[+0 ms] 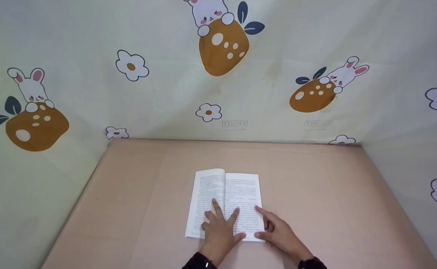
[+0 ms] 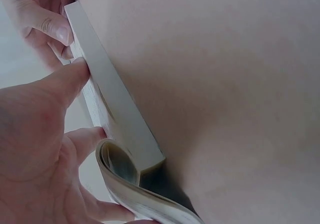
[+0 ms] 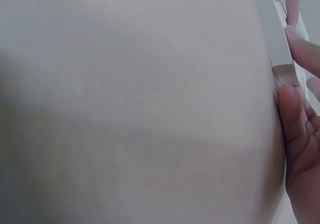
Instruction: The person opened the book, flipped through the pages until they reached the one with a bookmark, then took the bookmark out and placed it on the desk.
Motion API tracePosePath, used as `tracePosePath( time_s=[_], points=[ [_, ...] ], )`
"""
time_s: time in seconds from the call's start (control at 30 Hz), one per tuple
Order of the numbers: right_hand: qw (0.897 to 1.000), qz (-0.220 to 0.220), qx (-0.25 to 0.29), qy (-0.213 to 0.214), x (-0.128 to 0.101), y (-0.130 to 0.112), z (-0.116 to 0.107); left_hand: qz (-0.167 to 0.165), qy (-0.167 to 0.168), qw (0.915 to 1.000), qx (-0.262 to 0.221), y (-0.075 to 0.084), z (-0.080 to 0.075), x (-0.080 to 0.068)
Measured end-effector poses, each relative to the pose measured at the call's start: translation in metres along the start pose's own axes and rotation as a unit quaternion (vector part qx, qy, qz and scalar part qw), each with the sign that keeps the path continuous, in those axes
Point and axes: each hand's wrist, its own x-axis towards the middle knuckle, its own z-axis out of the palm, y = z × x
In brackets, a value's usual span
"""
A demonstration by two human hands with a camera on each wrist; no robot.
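Note:
An open book (image 1: 237, 188) of printed text lies flat on the pink table (image 1: 334, 194), near its front edge. My left hand (image 1: 220, 220) presses down on the pages across the spine, fingers spread and straight. In the left wrist view the left hand (image 2: 40, 134) lies along the book (image 2: 117, 119), whose left pages curl up. My right hand (image 1: 260, 222) pinches the book's lower right corner, index finger along the right page edge, thumb at the bottom. The right wrist view shows the right hand's thumb (image 3: 292, 114) at the corner of the page block (image 3: 272, 39).
Pale cloth printed with rabbits and flowers (image 1: 222, 45) walls the table at the back, left and right. Bare tabletop lies on both sides of the book and behind it.

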Motion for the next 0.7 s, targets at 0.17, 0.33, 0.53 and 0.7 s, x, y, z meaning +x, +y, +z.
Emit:
tracePosePath(
  time_s=[0.17, 0.33, 0.53, 0.7],
  points=[
    [1.0, -0.008, -0.014, 0.005, -0.0013, -0.0029, 0.0006, 0.006, 0.0, 0.9999, 0.011, -0.0008, 0.0001, 0.0005],
    [0.998, -0.035, -0.045, 0.016, -0.0026, -0.004, 0.0018, 0.011, -0.008, 0.9996, 0.023, -0.0016, -0.004, -0.0005],
    [0.998, -0.016, -0.051, 0.041, 0.0023, 0.0026, 0.0035, 0.009, -0.018, 0.9998, 0.006, -0.0023, -0.0046, -0.0002],
    [0.997, -0.007, -0.051, 0.05, 0.0036, 0.0014, 0.0047, 0.015, -0.038, 0.999, -0.014, -0.0052, -0.004, 0.0009]
  ],
)
